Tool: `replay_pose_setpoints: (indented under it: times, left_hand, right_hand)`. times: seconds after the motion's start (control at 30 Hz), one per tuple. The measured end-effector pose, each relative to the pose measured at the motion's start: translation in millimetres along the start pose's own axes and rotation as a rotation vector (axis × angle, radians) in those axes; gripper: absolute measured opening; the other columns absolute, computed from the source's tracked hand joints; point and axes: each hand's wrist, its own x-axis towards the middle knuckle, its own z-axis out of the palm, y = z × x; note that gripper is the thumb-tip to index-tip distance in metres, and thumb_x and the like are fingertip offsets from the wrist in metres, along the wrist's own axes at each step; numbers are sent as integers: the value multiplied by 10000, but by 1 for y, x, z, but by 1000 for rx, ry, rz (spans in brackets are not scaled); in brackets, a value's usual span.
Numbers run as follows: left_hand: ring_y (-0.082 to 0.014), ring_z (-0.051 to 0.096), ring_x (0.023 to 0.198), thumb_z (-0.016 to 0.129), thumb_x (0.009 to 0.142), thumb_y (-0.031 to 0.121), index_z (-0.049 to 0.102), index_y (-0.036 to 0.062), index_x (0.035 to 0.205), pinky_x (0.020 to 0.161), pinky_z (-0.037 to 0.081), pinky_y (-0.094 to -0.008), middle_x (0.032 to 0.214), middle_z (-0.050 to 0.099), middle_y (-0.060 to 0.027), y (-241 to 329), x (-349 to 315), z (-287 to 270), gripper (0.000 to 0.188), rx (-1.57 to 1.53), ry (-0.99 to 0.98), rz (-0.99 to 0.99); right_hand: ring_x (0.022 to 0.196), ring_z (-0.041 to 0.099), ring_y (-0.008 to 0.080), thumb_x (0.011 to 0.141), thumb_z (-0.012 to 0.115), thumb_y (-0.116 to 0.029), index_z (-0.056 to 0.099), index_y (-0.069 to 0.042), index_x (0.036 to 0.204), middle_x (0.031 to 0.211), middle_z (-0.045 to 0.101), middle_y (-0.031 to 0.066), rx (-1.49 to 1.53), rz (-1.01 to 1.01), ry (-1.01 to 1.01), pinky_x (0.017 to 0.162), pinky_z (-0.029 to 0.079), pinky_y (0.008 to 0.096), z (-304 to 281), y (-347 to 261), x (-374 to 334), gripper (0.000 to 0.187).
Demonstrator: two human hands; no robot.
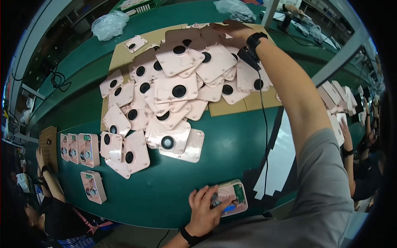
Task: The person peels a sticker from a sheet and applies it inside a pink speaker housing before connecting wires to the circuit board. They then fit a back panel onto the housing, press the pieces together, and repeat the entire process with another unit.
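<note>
My left hand (205, 208) rests near the table's front edge, fingers laid on a pink square housing (235, 197) with a round speaker and a small green board inside it. My right hand (235, 29) is stretched far across the table, palm down on the back of a big heap of pink square plates with black round centres (178, 91). A black strap sits on that wrist, and a black cable (264, 124) runs down from it along my forearm. The heap lies on brown cardboard (231, 106) over the green table (231, 157).
A row of pink housings (78, 149) and one single housing (93, 187) lie at the left. Another person's hand (41, 159) is at the far left and another's arm (347, 144) at the right, beside stacked plates (335, 99). Clear plastic bags (109, 25) lie at the back.
</note>
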Motion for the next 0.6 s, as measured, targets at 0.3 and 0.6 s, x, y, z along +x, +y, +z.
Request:
replay_pose_setpoints:
  times: [0.3, 0.6]
  left_hand:
    - [-408, 490, 1354, 777, 843, 60, 820, 280, 1170, 1160, 340, -599, 1462, 573, -172, -4, 13, -3, 396, -106, -40, -5]
    - [-417, 488, 1362, 768, 856, 80, 831, 285, 1176, 1166, 353, -586, 1475, 587, -156, -3, 20, 5, 385, -96, -19, 46]
  right_hand:
    - [1485, 505, 407, 867, 589, -842, 484, -57, 1611, 1625, 489, 266, 103, 52, -281, 1222, 405, 438, 55, 17, -4, 1087]
    - [1417, 547, 469, 895, 591, -758, 531, -282, 1597, 1544, 579, 232, -275, 66, -262, 1193, 374, 637, 35, -17, -128, 850]
